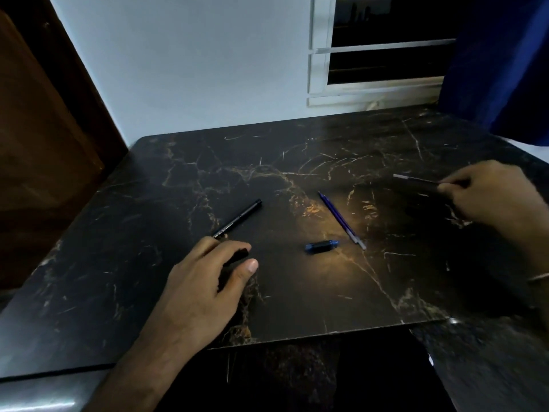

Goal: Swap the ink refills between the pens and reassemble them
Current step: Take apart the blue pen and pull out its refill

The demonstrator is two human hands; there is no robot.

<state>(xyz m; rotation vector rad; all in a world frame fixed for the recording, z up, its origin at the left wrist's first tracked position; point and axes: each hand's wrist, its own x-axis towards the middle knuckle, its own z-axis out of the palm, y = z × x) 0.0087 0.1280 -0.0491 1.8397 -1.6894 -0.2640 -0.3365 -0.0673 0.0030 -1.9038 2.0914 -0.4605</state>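
A black pen barrel (239, 218) lies on the dark marble table (297, 292), left of centre, its threaded end pointing up-right. My left hand (208, 281) rests just below it, fingers curled around a small black piece (239, 254). A blue ink refill (341, 220) lies slantwise at centre right, and a short blue pen piece (322, 246) sits beside its lower end. My right hand (487, 197) hovers at the far right, pinching a thin dark refill (416, 179) that points left, blurred.
The table's front edge (326, 334) runs close to my body, with a second dark surface below it. A white wall and window stand behind, a blue curtain (502, 63) at the back right, a brown wooden door (44, 129) at the left.
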